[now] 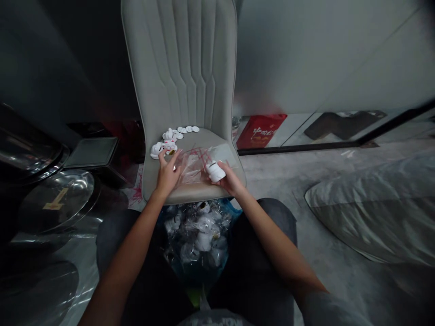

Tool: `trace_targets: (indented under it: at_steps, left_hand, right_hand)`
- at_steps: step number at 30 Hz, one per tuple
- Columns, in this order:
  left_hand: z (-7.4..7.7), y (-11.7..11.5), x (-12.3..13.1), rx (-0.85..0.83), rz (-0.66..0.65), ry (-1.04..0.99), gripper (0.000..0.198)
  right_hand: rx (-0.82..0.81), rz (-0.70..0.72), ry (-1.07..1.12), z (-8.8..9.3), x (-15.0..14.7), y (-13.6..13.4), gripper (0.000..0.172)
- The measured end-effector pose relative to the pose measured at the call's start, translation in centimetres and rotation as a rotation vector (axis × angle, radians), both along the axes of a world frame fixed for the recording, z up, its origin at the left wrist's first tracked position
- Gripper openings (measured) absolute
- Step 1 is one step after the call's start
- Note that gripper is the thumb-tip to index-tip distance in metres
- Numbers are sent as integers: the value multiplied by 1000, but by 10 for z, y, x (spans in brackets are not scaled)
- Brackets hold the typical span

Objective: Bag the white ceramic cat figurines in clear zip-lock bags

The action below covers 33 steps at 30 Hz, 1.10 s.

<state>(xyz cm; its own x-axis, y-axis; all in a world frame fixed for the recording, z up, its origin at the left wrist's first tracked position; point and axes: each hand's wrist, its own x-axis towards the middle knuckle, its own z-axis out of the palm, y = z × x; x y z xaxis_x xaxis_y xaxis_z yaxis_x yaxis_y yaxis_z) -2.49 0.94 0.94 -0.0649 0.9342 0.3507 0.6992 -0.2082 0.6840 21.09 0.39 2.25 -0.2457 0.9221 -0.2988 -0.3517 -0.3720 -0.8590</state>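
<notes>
On the seat of a grey chair (190, 194), my right hand (232, 180) is closed around a white figurine (215, 172) with a dark slot in it. My left hand (168, 174) has its fingers apart. Its fingertips are close to a white lucky cat figurine (170, 144) with pink and gold details; whether they touch it, I cannot tell. Beside that cat sits another white figurine (157, 150). Several small white discs (189, 129) lie in a row behind them. Between my hands are clear plastic bags (190, 168) and thin red ties (199, 153).
Between my knees hangs a blue bag (226, 258) filled with several plastic-wrapped white figurines (204, 240). A shiny round metal container (64, 194) stands at the left, near a dark box (93, 154). Behind the chair is a red bag (261, 131); a grey cover (377, 208) lies right.
</notes>
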Motion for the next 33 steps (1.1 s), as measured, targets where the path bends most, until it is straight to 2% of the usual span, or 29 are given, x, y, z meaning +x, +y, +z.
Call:
trace_targets:
  at_steps: [5,9,12,17,22,25,29,33]
  left_hand:
    - [11,-5,-8,-14,-59,294,64]
    - [10,-4,-13,-30,-145,389,46]
    - [9,-1,-14,-19,-133,387,31]
    - [10,1,-10,26,7,430,10]
    - [7,-6,3,45,47,509,10]
    - [4,-12,17,-13,15,547,12]
    - [0,-17,35,-150,-92,577,18]
    - [-2,-14,44,-130,-234,605,26]
  right_hand:
    - [-59,71,-13,3,8,10,29]
    - [-109,187,13,6,12,14,26]
    - [-108,267,26,8,11,14,25]
    - [-30,177,-82,5,4,18,22]
    - [120,54,-220,3,1,18,37]
    - [137,27,-224,8,2,15,44]
    - [38,9,-195,13,3,12,51]
    - [65,73,-143,15,8,9,47]
